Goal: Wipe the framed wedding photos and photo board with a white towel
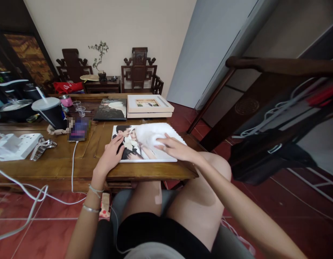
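A large photo album (144, 142) with a wedding picture on its cover lies flat at the near edge of a wooden table (58, 162). My left hand (111, 154) rests on the album's left edge, fingers spread flat. My right hand (173, 146) presses a small white cloth (158, 139) against the cover, fingers curled over it.
Behind the album lie a dark photo book (111, 109) and a white framed picture (148, 105) on a box. A phone (78, 130) with a white cable, a lidded black cup (50, 111), a power strip (18, 144) and small plastic cups crowd the table's left. Carved chairs stand at the wall.
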### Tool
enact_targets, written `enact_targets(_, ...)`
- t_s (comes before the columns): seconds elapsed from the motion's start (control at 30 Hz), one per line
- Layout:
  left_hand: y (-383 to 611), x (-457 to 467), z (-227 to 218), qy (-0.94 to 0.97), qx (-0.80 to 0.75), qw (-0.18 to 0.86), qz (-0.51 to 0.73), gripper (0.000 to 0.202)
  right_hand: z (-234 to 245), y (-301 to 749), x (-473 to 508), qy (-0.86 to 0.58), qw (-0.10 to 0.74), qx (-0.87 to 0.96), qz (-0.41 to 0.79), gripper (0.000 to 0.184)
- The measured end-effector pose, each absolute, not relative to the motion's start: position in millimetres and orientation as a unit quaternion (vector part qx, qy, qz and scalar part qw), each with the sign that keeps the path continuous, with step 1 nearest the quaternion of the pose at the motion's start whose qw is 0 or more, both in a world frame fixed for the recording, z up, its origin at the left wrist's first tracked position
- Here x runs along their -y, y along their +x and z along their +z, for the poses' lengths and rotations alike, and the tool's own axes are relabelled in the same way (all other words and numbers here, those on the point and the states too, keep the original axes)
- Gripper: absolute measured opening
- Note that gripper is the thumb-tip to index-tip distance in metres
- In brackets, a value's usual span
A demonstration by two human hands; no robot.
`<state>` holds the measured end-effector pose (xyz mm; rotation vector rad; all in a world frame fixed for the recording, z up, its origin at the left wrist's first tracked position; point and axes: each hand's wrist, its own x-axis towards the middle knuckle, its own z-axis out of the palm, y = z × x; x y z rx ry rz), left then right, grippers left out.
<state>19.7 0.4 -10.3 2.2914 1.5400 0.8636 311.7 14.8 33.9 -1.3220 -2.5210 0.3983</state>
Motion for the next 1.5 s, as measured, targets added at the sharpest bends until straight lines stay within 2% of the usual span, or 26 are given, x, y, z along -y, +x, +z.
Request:
enact_targets(0.2, 22.8, 4.3, -5.1, 0.774, -0.514, 0.127, 0.347, 0.046, 38.6, 238.1, -29.7, -0.528, 0.09, 0.843, 0.049, 0.042)
enact_targets(0.37, 23.8, 10.3, 4.5, 0.744, -0.493, 0.104, 0.439, 0.048, 42.0, 210.7, 9.6, -0.381, 0.081, 0.918, 0.078, 0.037)
enact_targets(0.53, 24.5, 10.5, 4.1, 0.741, -0.502, 0.092, 0.437, 0.051, 47.4, 243.3, 47.1, -0.277, 0.087, 0.947, 0.134, 0.037)
enact_targets(0.67, 26.3, 7.4, -2.1, 0.762, -0.51, 0.102, 0.386, 0.048, 51.4, 277.9, 54.4, -0.331, 0.103, 0.924, 0.161, 0.032)
enact_targets(0.8, 25.4, 3.2, -7.4, 0.78, -0.508, 0.098, 0.352, 0.043, 39.5, 295.6, 30.7, -0.407, 0.129, 0.893, 0.142, 0.036)
enact_targets(1.0, 23.7, 1.3, -7.5, 0.785, -0.505, 0.085, 0.348, 0.042, 33.8, 260.6, -37.9, -0.487, 0.179, 0.842, 0.148, 0.037)
enact_targets(1.13, 23.9, 1.9, -6.2, 0.788, -0.497, 0.083, 0.354, 0.04, 48.4, 204.4, -67.2, -0.447, 0.174, 0.851, 0.216, 0.036)
enact_targets(1.27, 23.5, 1.2, -7.0, 0.789, -0.504, 0.081, 0.343, 0.036, 50.7, 170.9, -75.9, -0.409, 0.161, 0.869, 0.228, 0.035)
enact_targets(1.5, 22.4, 2.1, -4.9, 0.784, -0.501, 0.113, 0.35, 0.038, 35.8, 223.4, -71.1, -0.412, 0.195, 0.863, 0.219, 0.034)
